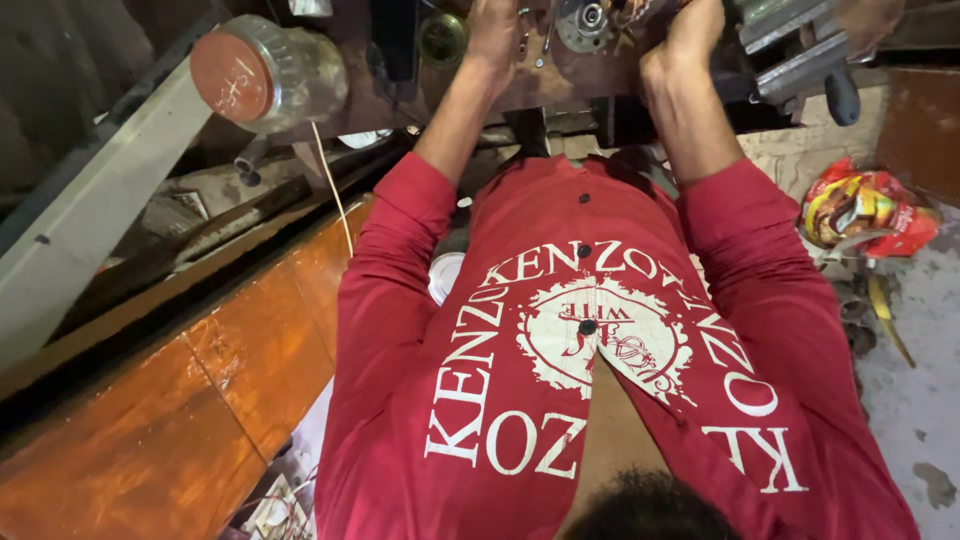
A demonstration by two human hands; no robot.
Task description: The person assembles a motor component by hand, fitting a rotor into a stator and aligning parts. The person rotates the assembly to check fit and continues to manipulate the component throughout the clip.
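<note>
Both my arms, in red sleeves, reach forward over a cluttered dark workbench at the top of the view. My left hand rests on the bench beside a round metal part with a bearing; its fingers are cut off by the frame edge. My right hand is curled just right of that part, against some copper-coloured wire. What either hand holds is hidden. A small brass-coloured round piece lies left of my left hand.
A glass jar with a red-brown lid lies on its side at the bench's left end. Grey metal bars and a dark handle stick out at the right. A crumpled red and yellow wrapper lies on the concrete floor. An orange wooden board runs along my left.
</note>
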